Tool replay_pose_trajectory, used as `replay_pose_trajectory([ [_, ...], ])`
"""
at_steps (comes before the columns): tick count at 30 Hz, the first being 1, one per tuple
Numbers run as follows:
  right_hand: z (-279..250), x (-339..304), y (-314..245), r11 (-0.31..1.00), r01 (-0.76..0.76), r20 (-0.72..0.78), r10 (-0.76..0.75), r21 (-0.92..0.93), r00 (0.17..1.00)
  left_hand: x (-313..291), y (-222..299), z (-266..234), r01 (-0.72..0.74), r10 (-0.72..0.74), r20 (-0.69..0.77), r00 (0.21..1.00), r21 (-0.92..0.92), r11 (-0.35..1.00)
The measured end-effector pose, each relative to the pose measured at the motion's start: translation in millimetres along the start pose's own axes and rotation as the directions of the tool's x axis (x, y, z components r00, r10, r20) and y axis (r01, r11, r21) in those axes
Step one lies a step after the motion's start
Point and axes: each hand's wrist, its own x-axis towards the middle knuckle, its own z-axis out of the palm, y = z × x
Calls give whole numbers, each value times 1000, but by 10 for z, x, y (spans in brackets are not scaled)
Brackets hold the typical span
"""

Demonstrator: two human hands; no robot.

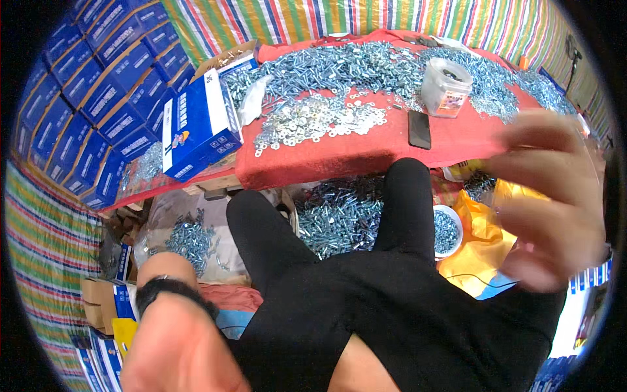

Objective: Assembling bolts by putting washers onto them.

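My left hand (pixel 176 356) is raised close at the lower left, a black band round its wrist. The lower edge cuts off its fingers, so whether it holds anything is hidden. On the right, my right hand (pixel 548 196) is up in the air, blurred by motion. Its fingers look spread, and nothing shows between them. Beyond it, the red-covered table (pixel 313 166) bears a long heap of bluish metal screws (pixel 339 65) and a spread of flat washers (pixel 320 121). A clear plastic tub (pixel 447 88) and a black phone (pixel 419 129) are nearest that hand on the table.
Blue boxes (pixel 108 85) are stacked at the left; another blue box (pixel 201 127) lies on the table's left end. Below, more screws (pixel 339 219) lie between my legs (pixel 408 202). A white bucket of small parts (pixel 447 232) stands beside a yellow bag (pixel 477 228).
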Motion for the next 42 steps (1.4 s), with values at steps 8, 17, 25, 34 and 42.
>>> replay_pose_trajectory([
  [8,1949,-507,1791,916,-366,664,378,-165,646,-1427,-411,581,705,-517,833,196,247,665],
  [17,4287,-805,3651,755,-651,484,542,79,687,-3345,260,1006,641,-207,903,-376,415,646],
  [25,5465,240,4286,820,-572,241,553,13,798,-4019,587,834,671,-59,832,-551,485,561],
  [34,5800,520,4331,801,-592,296,590,-93,752,-4086,479,875,702,-122,879,-460,444,556],
  [42,5660,27,4236,775,-632,425,571,1,702,-3876,19,1093,647,-303,826,-476,562,515],
])
